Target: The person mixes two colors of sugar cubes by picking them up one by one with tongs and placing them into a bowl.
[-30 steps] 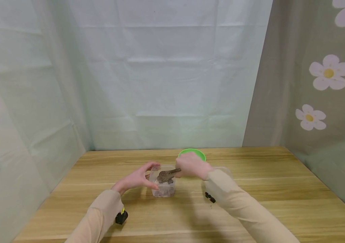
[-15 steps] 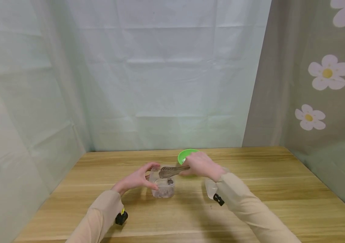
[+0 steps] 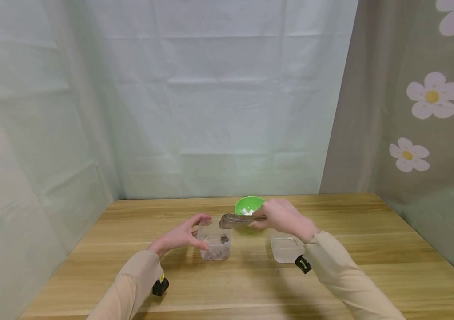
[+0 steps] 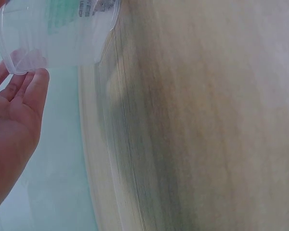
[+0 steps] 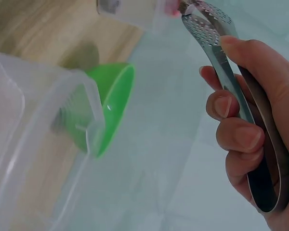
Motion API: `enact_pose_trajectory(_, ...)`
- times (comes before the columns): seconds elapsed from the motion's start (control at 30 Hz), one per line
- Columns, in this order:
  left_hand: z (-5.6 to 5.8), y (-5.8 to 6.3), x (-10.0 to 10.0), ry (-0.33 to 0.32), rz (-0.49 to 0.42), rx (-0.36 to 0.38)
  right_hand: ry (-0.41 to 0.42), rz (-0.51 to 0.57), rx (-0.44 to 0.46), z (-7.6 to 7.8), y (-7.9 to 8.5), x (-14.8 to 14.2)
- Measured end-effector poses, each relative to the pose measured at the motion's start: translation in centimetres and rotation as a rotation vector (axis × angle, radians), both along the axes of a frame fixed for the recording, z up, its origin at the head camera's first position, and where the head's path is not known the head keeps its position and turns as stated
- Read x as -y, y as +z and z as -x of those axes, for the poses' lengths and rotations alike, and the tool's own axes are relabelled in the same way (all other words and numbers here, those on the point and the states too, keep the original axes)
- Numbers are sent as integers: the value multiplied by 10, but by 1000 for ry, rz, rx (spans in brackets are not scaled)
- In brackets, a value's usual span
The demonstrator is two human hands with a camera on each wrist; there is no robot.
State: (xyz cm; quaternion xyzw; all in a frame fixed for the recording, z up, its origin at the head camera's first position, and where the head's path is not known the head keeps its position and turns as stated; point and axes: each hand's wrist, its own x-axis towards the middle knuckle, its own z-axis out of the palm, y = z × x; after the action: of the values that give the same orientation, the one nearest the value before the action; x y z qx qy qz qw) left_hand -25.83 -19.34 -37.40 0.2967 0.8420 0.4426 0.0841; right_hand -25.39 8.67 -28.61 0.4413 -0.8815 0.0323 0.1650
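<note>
Low in the head view, the left hand (image 3: 181, 234) curls round a clear tub (image 3: 215, 253) on the wooden table (image 3: 211, 293), thumb on the near side, fingers beyond; a dark lump (image 3: 225, 239) and other contents show inside it. At the tub's one o'clock, metal tongs (image 3: 235, 220) reach out from the right hand (image 3: 280, 218), which grips them. A green bowl (image 3: 249, 201) with white pieces (image 3: 246, 212) stands between one and two o'clock from the tub; a second clear container (image 3: 287, 253) lies at three.

Through the left wrist camera, the left hand sits at nine o'clock and the tub at half past ten, fingertips touching its lip. That thin plastic looks light, slightly flexible and smooth, so a spread hold on opposite walls should steady it without squashing it.

From the right wrist camera, the tongs slant from twelve o'clock down to four, pinched between thumb and fingers along both arms, the perforated heads drawn close together. Whether they hold anything is unclear. The metal looks springy and slick; mid-arm seems the best place to squeeze. The second container fills nine o'clock, overlapping the green bowl.
</note>
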Motion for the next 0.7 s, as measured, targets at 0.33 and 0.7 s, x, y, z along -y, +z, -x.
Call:
enact_pose_trajectory(0.33,1,-1,2,1,0,-5,-110,54,34,6,15,-20)
enact_pose_trajectory(0.7,1,-1,3,1,-10,3,-193,17,-72,15,22,-19)
